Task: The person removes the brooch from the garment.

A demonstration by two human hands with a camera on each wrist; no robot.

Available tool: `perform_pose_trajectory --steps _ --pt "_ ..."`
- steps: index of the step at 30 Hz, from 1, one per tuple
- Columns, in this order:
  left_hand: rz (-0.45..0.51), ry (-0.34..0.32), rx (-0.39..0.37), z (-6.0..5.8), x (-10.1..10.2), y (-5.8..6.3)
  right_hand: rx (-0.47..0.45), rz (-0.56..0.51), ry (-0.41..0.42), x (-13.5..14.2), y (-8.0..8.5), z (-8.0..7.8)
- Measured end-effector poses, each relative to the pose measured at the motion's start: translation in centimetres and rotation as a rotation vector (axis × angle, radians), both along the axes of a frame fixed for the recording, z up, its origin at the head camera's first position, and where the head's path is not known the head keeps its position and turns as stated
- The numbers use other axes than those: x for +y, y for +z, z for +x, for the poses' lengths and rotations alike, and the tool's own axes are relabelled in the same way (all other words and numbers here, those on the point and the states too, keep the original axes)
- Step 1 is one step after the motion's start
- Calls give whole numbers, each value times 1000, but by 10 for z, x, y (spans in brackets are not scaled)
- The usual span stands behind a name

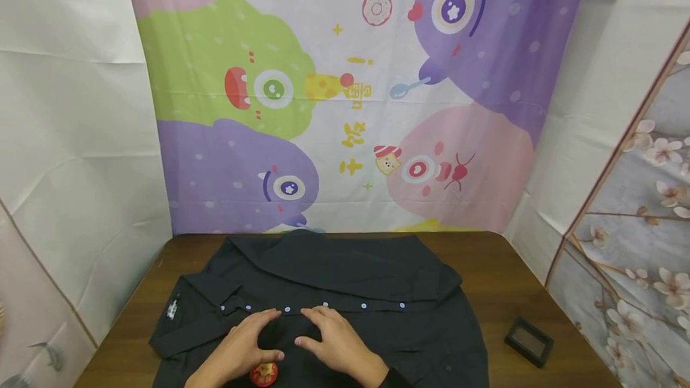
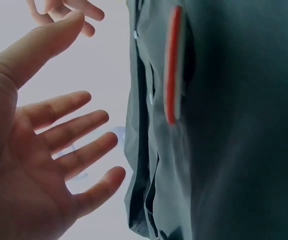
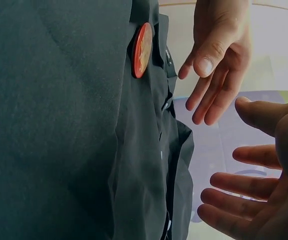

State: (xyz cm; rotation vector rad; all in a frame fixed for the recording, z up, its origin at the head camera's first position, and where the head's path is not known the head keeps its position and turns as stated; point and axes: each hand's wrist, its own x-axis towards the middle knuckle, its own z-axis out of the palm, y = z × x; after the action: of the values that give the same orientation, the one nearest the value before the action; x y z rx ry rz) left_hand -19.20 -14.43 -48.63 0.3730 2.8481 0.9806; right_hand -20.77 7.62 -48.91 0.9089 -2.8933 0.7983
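A black button-up shirt lies spread on the table, with a row of small pale buttons across it. On the cloth rests a round, flat red badge patterned like a tomato slice; the left wrist view shows this thin disc edge-on. My left hand hovers just above the shirt beside the badge, fingers spread and holding nothing. Opposite it, my right hand is also over the shirt, its palm turned toward the left and its fingers loosely extended. A gap separates the two hands.
A small black rectangular frame or box sits on the brown wooden table at the right. Behind the table hangs a cloth printed with cartoon monsters. One shirt sleeve lies folded at the left, near a white tag.
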Motion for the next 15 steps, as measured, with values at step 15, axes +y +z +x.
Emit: perform_pose_trajectory --steps 15 --pt "-33 -16 -77 -1 -8 0 64 13 18 -6 -4 3"
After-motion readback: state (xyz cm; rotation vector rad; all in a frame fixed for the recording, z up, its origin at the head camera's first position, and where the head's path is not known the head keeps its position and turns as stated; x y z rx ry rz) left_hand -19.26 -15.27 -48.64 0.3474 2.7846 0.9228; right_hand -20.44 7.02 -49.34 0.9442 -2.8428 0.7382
